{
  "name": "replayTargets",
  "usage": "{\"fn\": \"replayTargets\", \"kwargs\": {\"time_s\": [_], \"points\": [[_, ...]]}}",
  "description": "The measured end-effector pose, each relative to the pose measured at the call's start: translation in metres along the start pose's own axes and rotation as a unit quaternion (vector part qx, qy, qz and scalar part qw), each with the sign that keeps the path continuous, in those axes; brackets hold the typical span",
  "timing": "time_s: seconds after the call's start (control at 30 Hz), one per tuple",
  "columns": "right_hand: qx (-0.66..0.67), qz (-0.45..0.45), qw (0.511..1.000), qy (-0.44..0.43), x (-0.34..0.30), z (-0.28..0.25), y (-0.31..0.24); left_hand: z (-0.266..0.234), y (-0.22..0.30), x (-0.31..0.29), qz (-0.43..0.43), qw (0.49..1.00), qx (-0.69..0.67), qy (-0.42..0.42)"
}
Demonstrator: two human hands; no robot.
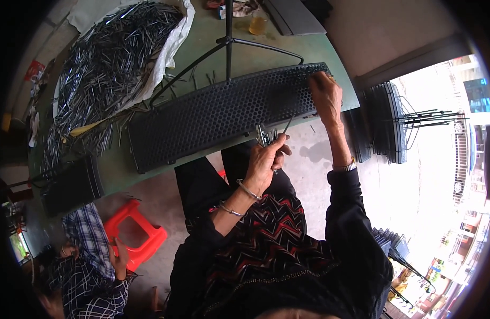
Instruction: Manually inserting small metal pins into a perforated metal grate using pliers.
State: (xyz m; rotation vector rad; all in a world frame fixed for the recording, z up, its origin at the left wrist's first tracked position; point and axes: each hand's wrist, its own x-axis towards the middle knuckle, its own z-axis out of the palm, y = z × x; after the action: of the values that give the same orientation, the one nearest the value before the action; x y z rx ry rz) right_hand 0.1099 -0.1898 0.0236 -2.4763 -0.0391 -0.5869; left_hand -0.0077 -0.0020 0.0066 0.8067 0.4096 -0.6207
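Note:
My left hand (263, 165) is closed around a bundle of thin metal strips (264, 136), held just off the near edge of the table. One longer strip sticks out toward the panel. Before me lies a long black panel (202, 114) full of small round holes. My right hand (328, 101) is over the panel's right end, fingers pinched downward; whatever they grip is hidden. Dark thin rods (228, 53) form a three-legged frame standing at the panel's far edge. A heap of similar dark metal strips (122, 53) fills an open white sack (179, 40) at the far left.
The green table (202, 53) also bears loose strips, a glass of yellowish liquid (258, 24) and a dark flat panel (292, 16). Stacked dark panels (385, 122) stand to the right. At lower left are a red stool (136, 234) and another person in checked clothing (93, 266).

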Motion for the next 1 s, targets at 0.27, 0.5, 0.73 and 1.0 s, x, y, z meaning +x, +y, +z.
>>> {"fn": "replayTargets", "kwargs": {"time_s": [0.27,0.5,0.73,1.0], "points": [[-0.136,-0.055,0.989,0.032,-0.012,0.009,0.003,0.001,-0.002,-0.002,-0.001,1.000,-0.004,0.003],[-0.248,-0.104,0.956,0.116,-0.019,0.012,0.000,0.001,-0.001,0.001,0.000,1.000,-0.007,-0.003],[0.178,0.127,0.941,-0.258,-0.053,-0.030,-0.037,-0.002,0.001,0.004,0.010,1.000,-0.002,-0.010],[0.114,0.117,0.985,0.059,-0.043,-0.030,-0.029,0.000,0.005,0.014,0.037,0.999,-0.017,-0.002]]}}
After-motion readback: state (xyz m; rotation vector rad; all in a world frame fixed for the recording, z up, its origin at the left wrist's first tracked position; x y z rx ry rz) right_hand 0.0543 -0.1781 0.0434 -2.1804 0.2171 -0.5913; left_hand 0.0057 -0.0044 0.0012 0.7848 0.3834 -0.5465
